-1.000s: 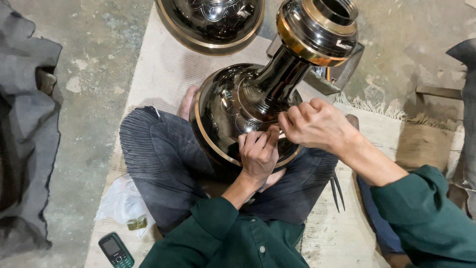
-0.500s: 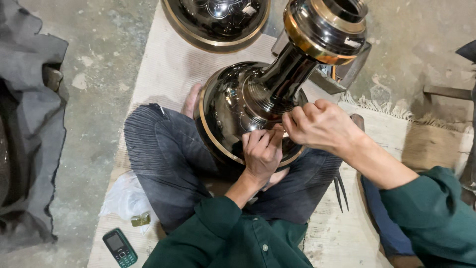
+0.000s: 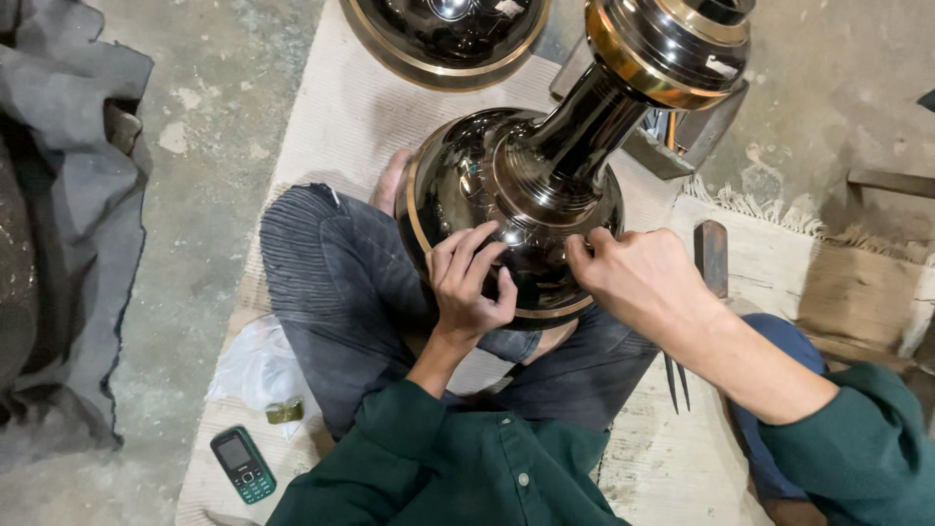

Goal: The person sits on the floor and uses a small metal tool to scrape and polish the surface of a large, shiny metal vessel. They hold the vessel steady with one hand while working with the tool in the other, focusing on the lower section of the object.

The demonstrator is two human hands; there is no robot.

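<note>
polished dark metal with brass-coloured bands makes up the big vase (image 3: 526, 214), which sits in the lap of a cross-legged person, its round belly against dark grey trousers (image 3: 341, 292) and its neck running up and away to a wide mouth that the top edge cuts off. the left hand (image 3: 467, 282) lies flat on the belly, fingers (image 3: 466, 248) spread apart and pressed on the metal, thumb just below them. the right hand (image 3: 643, 278) rests on the belly just right of the left fingers; its fingers are curled together at the tips against the surface, and whether they pinch anything small there cannot be told, as the knuckles hide it. both wrists run back into green sleeves.

well beyond the fingers a second shiny vessel (image 3: 448, 39) lies on the pale woven mat (image 3: 341, 127), only its lower half in view. a dark tool with two thin prongs (image 3: 711, 258) lies just behind the right wrist, partly covered by the forearm. near the left elbow sit a clear plastic bag (image 3: 258, 365) and a small green keypad phone (image 3: 243, 464). grey cloth (image 3: 68, 244) is heaped on the concrete floor far to the left, its contents hidden.
</note>
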